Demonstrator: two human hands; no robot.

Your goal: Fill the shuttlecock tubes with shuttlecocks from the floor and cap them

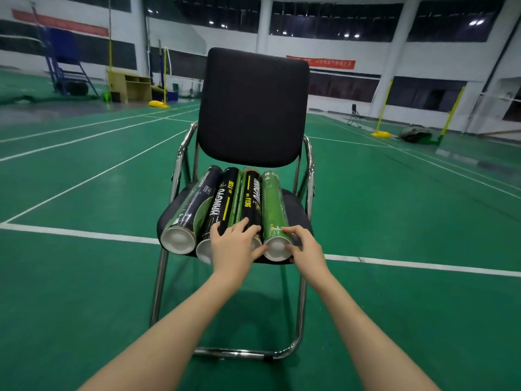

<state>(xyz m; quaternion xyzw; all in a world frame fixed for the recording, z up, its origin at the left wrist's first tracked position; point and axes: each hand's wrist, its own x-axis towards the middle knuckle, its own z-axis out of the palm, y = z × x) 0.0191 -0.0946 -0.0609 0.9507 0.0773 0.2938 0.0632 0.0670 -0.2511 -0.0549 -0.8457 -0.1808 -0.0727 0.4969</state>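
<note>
Four capped shuttlecock tubes lie side by side on the black chair seat, white caps toward the viewer. The right hand curls its fingers and thumb around the cap end of the green tube. The left hand rests with spread fingers across the two black tubes in the middle

- Four shuttlecock tubes lie side by side on the chair seat, capped ends toward the person.
- The left hand rests on the two middle tubes.
- The right hand holds the rightmost tube at its near end.
- The backrest stands behind them.
</note>
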